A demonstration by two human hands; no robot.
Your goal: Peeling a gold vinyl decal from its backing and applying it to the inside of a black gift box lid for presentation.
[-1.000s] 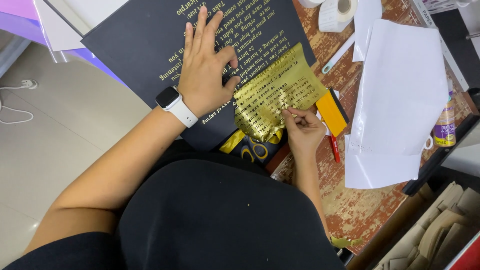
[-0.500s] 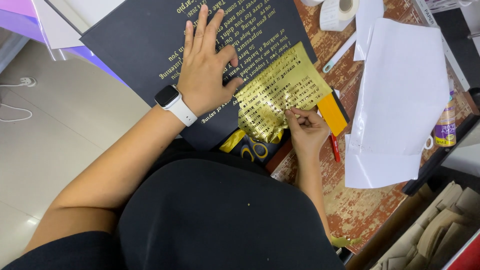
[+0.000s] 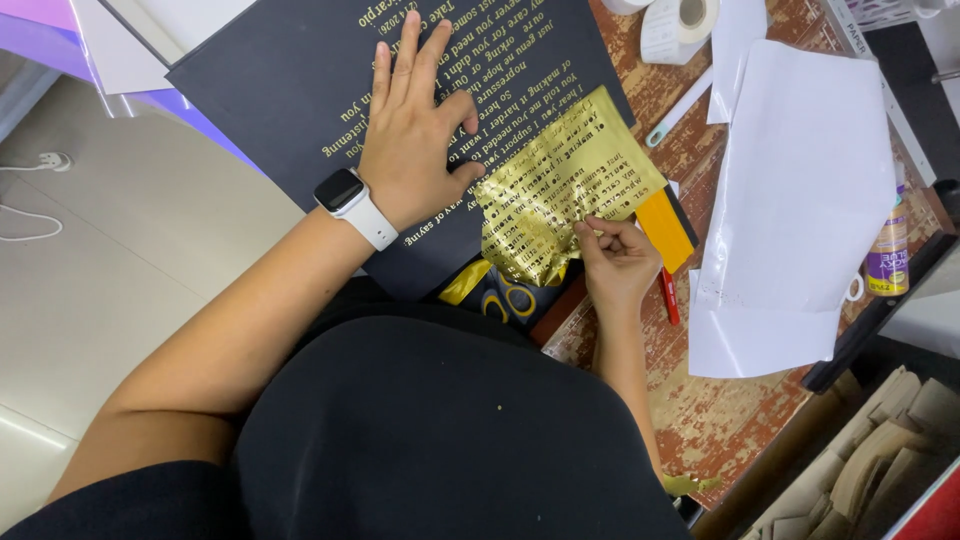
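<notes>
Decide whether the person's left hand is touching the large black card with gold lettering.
Touching. The head view shows the left hand pressed flat, fingers spread, on the large black card with gold lettering, with no gap beneath the palm.

My left hand covers part of the black card, which runs off at twelve o'clock. The tape roll is cropped there too.

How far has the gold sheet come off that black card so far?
Most of the black card already shows bare gold lettering. The left hand presses the card flat while the right hand pinches the crinkled gold foil sheet, lifted at its near edge. The foil's far part still lies on the card.
</notes>
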